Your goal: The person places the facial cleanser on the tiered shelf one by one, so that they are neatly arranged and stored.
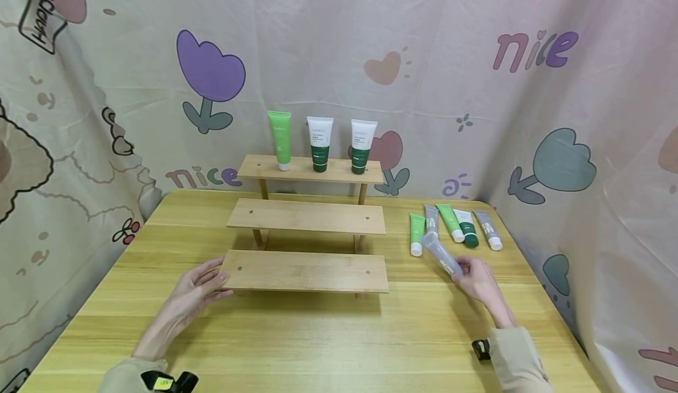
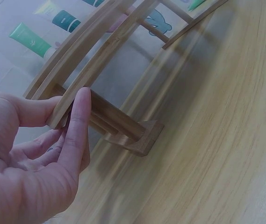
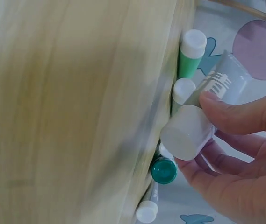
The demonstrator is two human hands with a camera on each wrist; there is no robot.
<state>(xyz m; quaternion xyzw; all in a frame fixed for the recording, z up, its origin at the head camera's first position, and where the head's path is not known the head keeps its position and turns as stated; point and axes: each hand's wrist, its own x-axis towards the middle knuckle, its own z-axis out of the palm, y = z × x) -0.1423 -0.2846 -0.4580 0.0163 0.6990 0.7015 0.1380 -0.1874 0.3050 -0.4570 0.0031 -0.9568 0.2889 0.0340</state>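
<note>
A three-tier wooden stand [image 1: 307, 270] is on the table, and my left hand [image 1: 198, 290] grips the left end of its lowest shelf. In the left wrist view, thumb and fingers [image 2: 79, 121] pinch that shelf's edge. My right hand [image 1: 479, 278] holds a grey squeeze tube [image 1: 441, 255] near its white cap [image 3: 186, 133], over the table at the right. Just behind lie a small green tube [image 1: 417, 231], another grey tube [image 1: 431, 219], a longer green tube [image 1: 450, 222], a white-and-green tube [image 1: 466, 228] and a third grey tube [image 1: 488, 228].
On the top shelf stand a green tube [image 1: 280, 140] and two white-and-green tubes, one in the middle [image 1: 320, 143] and one at the right [image 1: 362, 146]. The middle shelf [image 1: 307, 216] holds nothing. A printed curtain [image 1: 318, 46] hangs behind the wooden table [image 1: 339, 346].
</note>
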